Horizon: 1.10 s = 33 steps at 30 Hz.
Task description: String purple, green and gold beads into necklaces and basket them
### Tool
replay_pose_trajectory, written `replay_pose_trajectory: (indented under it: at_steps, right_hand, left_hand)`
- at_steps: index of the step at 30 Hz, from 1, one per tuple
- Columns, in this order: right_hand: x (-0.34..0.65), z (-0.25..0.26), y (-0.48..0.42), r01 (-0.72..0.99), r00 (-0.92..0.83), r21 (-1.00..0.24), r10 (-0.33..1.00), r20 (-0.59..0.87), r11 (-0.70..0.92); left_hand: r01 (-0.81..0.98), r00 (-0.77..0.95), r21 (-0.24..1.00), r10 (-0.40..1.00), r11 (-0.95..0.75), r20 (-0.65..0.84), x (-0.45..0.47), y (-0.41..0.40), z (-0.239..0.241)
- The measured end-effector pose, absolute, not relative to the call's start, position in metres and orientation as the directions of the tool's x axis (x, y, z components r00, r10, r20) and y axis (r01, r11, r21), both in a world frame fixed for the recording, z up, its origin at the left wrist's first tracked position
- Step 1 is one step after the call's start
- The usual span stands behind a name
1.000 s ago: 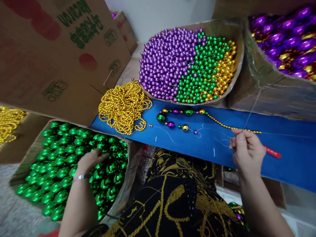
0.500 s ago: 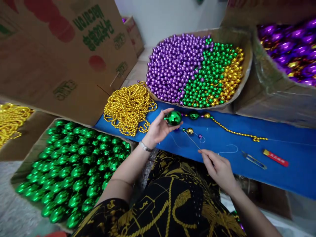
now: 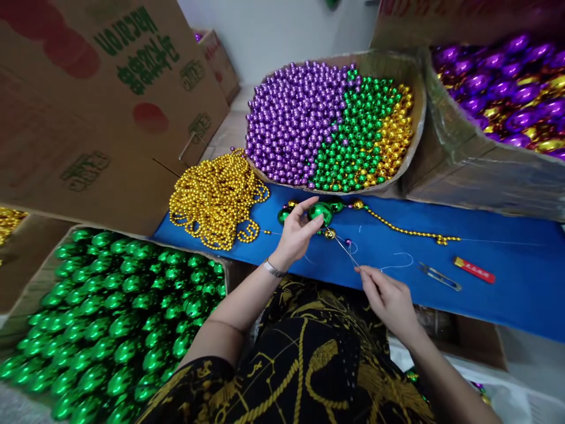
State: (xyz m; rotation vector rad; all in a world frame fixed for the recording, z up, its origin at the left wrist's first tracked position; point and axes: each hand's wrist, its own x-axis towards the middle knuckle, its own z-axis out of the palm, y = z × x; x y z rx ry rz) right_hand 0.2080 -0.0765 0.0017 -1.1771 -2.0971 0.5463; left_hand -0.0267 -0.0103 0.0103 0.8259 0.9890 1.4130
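Note:
My left hand [image 3: 295, 234] pinches a large green bead [image 3: 321, 212] above the blue table [image 3: 507, 247]. My right hand [image 3: 388, 299] pinches the end of a thin needle [image 3: 346, 252] that slants up toward the green bead. A partly strung strand [image 3: 397, 227] lies behind the hands, with large green, purple and gold beads at its left and a run of small gold beads trailing right. Loose thread curls on the blue surface between my hands.
A box of large green beads [image 3: 110, 318] sits at lower left. A pile of gold bead strands [image 3: 216, 197] lies on the table's left end. A box of small purple, green and gold beads [image 3: 331, 126] stands behind. Snips [image 3: 439, 275] and a red lighter [image 3: 474, 270] lie at right.
My left hand left the green bead box with one bead and carried it up to the table. My right hand came down and left with the needle toward the bead.

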Motion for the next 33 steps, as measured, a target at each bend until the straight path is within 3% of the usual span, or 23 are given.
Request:
replay_pose_trajectory:
  at_steps: [4, 9, 16, 29, 33]
  right_hand:
    - [0.203, 0.002, -0.075, 0.594, -0.369, -0.647, 0.876, 0.311, 0.479]
    - [0.197, -0.006, -0.072, 0.599, -0.326, -0.669, 0.897, 0.299, 0.441]
    - [0.204, -0.022, -0.071, 0.581, -0.286, -0.655, 0.875, 0.391, 0.483]
    - [0.199, -0.021, -0.066, 0.58, -0.311, -0.715, 0.917, 0.248, 0.39]
    - [0.201, -0.016, -0.063, 0.538, -0.279, -0.752, 0.922, 0.268, 0.381]
  left_hand:
    - [-0.264, -0.114, 0.946, 0.98, -0.188, 0.163, -0.02, -0.016, 0.005]
    - [-0.262, 0.02, 0.933, 0.965, -0.246, 0.261, -0.009, -0.029, 0.002]
    - [-0.381, 0.111, 0.91, 0.969, -0.163, 0.22, -0.009, -0.034, 0.005]
    - [-0.387, 0.192, 0.917, 0.965, -0.093, 0.179, -0.001, -0.032, -0.002]
    - [-0.318, 0.334, 0.946, 0.927, -0.057, 0.168, -0.005, -0.026, 0.01]
